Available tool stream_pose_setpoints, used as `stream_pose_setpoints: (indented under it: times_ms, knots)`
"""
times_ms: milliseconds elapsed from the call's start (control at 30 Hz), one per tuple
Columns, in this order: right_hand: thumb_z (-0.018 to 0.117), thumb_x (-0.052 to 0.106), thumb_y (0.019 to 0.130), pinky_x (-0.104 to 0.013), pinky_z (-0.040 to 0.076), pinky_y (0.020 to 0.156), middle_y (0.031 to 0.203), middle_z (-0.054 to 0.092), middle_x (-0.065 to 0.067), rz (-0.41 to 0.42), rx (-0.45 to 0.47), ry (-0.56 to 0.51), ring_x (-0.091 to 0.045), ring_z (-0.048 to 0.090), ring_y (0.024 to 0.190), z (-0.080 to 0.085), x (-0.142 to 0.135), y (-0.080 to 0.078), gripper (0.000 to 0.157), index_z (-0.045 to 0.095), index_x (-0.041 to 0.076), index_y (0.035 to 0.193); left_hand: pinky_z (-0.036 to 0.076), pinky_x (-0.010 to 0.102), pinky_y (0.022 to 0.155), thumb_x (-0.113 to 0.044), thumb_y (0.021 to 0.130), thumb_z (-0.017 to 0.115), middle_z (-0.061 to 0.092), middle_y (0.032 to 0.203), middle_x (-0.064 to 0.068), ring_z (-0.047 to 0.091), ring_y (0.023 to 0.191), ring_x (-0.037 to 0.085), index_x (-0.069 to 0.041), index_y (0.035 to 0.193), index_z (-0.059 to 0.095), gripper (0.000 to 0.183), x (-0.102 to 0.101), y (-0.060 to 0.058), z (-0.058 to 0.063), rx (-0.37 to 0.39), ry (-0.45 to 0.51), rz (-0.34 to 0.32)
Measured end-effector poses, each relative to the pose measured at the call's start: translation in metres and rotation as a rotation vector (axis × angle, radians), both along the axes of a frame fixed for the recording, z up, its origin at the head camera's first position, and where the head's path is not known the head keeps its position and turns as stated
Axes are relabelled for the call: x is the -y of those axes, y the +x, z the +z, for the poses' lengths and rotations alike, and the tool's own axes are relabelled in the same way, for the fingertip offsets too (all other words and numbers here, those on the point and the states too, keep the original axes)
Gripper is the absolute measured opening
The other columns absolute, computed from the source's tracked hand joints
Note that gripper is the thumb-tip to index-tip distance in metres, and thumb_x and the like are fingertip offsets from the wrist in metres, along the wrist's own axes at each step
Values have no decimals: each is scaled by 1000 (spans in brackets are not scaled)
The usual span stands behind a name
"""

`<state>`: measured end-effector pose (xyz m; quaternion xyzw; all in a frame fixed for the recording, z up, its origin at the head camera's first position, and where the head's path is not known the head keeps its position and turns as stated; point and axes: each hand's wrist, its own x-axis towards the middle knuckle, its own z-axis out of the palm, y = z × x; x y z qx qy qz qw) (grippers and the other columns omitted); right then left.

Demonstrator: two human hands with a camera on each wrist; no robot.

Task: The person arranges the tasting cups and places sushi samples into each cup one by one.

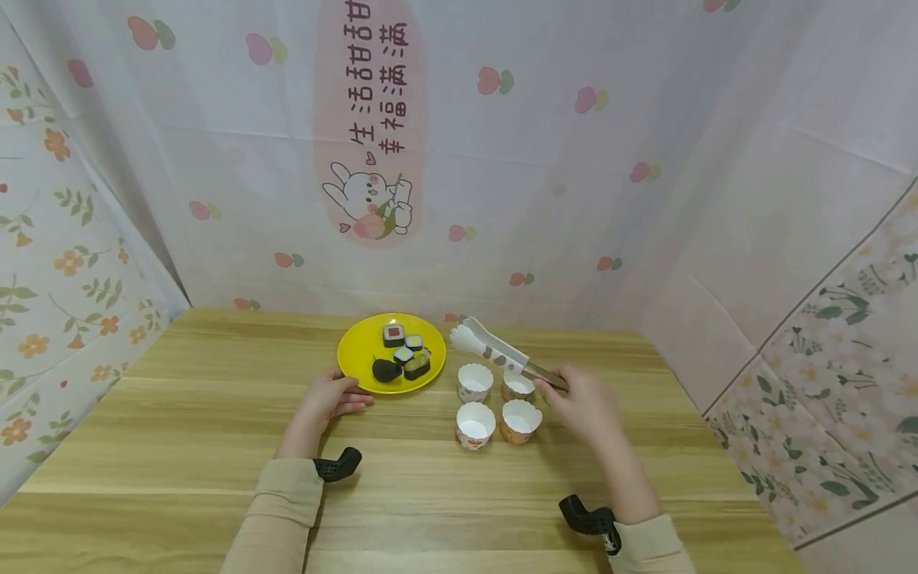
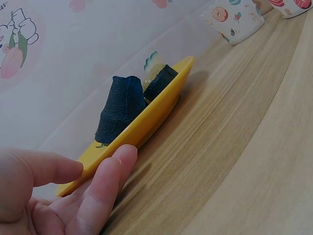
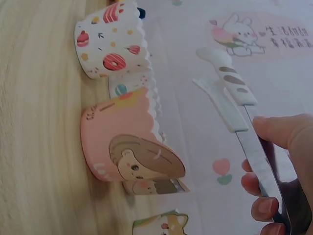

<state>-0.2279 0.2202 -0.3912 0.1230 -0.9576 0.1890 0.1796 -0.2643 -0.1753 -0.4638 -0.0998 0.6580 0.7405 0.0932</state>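
My left hand (image 1: 324,400) pinches the near left rim of a yellow plate (image 1: 353,343), thumb above and fingers below in the left wrist view. Several toy sushi pieces lie on the plate: a square roll with a red centre (image 1: 394,335), two small white-and-dark rolls, a dark, rounded piece (image 1: 386,370) and a yellow-topped one (image 1: 417,365). Food tongs (image 1: 506,356) with white paw-shaped tips are gripped in my right hand (image 1: 586,400). Their tips stand slightly apart, above and behind the paper cups, with nothing between them.
Several paper baking cups stand grouped right of the plate: two in front, white (image 1: 475,434) and orange (image 1: 519,434), and two behind, one white (image 1: 474,392), the other partly covered by the tongs. A printed curtain (image 1: 545,199) hangs along the table's (image 1: 430,510) back edge.
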Motion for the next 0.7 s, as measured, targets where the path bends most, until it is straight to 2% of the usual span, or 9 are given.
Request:
stream_pose_setpoints:
  times_ms: [267, 400, 700]
  knots:
    - [70, 40, 87, -32, 47, 51, 85, 67, -4, 23, -13, 19, -18, 61, 69, -3, 16, 4, 35, 69, 6, 98, 58, 28, 64, -5, 101, 41, 67, 85, 16, 69, 69, 19, 14, 138, 26, 44, 0, 0, 0, -1, 5, -4]
    - [71, 41, 85, -36, 49, 54, 84, 67, -3, 34, -39, 52, -21, 63, 73, -3, 25, 6, 35, 70, 8, 96, 58, 28, 63, -4, 101, 41, 67, 84, 14, 69, 68, 19, 14, 138, 25, 45, 0, 1, 1, -1, 6, -6]
    - [71, 39, 85, -26, 34, 40, 71, 62, 7, 85, -7, 93, -9, 43, 51, 0, 46, 9, 28, 70, 12, 93, 58, 28, 63, -4, 101, 41, 67, 84, 15, 69, 69, 20, 15, 138, 25, 45, -2, 1, 1, -2, 0, -4]
